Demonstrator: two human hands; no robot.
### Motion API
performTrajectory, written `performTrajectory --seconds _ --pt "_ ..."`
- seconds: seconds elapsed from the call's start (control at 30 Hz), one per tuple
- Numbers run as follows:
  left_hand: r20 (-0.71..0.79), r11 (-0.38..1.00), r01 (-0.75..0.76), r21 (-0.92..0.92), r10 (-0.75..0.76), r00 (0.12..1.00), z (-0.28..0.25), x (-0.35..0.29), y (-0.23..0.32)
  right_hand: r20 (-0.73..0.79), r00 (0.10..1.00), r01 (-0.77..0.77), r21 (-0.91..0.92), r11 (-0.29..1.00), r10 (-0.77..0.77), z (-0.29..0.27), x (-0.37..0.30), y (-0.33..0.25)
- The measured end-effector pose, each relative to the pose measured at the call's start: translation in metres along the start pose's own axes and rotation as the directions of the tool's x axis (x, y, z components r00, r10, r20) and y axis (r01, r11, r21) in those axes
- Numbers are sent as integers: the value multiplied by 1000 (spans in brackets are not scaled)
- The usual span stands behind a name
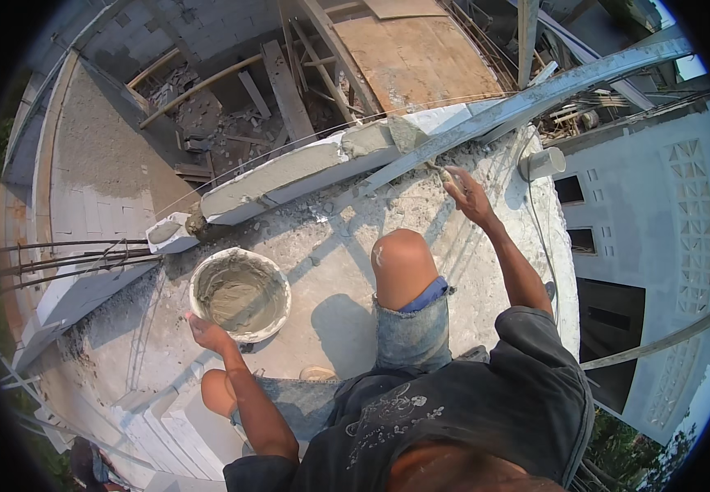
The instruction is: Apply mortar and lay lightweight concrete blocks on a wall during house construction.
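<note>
My left hand grips the near left rim of a round white bucket. Wet grey mortar lies inside it. On the right, my right hand is closed round the handle of a trowel. Its grey blade rests at the top of a low wall of white blocks, beside a slanting metal beam. Mortar covers much of the wall's top in a rough layer. A thin string runs along the wall.
White blocks are stacked at the lower left. Steel bars jut out at the left. The long metal beam slants across the upper right. Beyond the wall lies a lower area with planks and rubble. A white pipe stands near the slab's right edge.
</note>
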State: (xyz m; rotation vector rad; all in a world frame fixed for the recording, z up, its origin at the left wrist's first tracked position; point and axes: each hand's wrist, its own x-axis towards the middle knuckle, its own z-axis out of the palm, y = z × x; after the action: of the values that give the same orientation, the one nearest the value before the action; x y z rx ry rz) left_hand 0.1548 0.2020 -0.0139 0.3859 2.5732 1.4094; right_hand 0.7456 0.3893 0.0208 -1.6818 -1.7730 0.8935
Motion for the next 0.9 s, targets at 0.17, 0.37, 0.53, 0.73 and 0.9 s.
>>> performTrajectory --seconds 0.17,0.37,0.53,0.73,0.9 --pt "6 995 78 -54 -78 997 -9 -11 5 29 967 -254 167 953 253 38 -54 8" --pt "50 990 50 -132 -43 998 -4 9 -9 -278 958 -159 -319 934 68 26 -99 8" --pt "75 998 41 -40 -38 996 -5 6 -2 -412 910 -108 -328 939 -39 62 -26 15" --pt "96 994 13 -107 -3 995 -6 -9 4 -393 903 -130 -638 759 -176 131 25 66" --pt "85 993 71 -96 -63 994 0 -3 0 -318 947 -175 -612 771 -37 112 -74 70"
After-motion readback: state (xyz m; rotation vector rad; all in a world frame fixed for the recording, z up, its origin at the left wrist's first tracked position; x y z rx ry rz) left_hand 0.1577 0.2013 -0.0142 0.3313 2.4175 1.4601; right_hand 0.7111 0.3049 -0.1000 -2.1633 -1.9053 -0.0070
